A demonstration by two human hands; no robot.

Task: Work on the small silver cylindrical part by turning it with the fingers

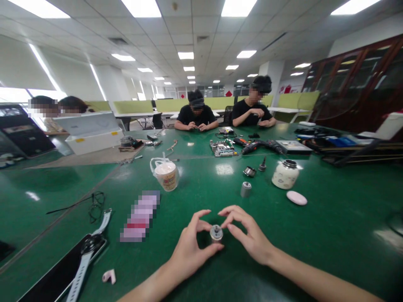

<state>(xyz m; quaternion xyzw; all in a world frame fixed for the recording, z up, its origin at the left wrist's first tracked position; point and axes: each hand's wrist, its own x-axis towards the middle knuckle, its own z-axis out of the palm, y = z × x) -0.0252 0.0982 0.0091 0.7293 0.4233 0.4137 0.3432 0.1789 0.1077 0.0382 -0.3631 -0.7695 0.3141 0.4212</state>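
A small metal cylinder (pixel 216 235) with a stub shaft on top, like a small motor or gear part, stands upright on the green table. My left hand (pixel 192 241) curves around it, its thumb at the front and fingers on the left and back. At its upper right is my right hand (pixel 247 235), fingers bent and apart, one fingertip close to the rim; whether it touches cannot be made out. Beyond the hands are a grey metal cylinder (pixel 246 190), an open metal ring (pixel 249 171) and a dark toothed piece with a shaft (pixel 262 164).
On the green table (pixel 195 197) are a bagged paper cup (pixel 167 178), a pale jar (pixel 285 175), a pink lid (pixel 296 198), a watch (pixel 91 245) and an earbud (pixel 109 276). Farther off lie a circuit board (pixel 223 148) and a power drill (pixel 256 147). Several people sit beyond.
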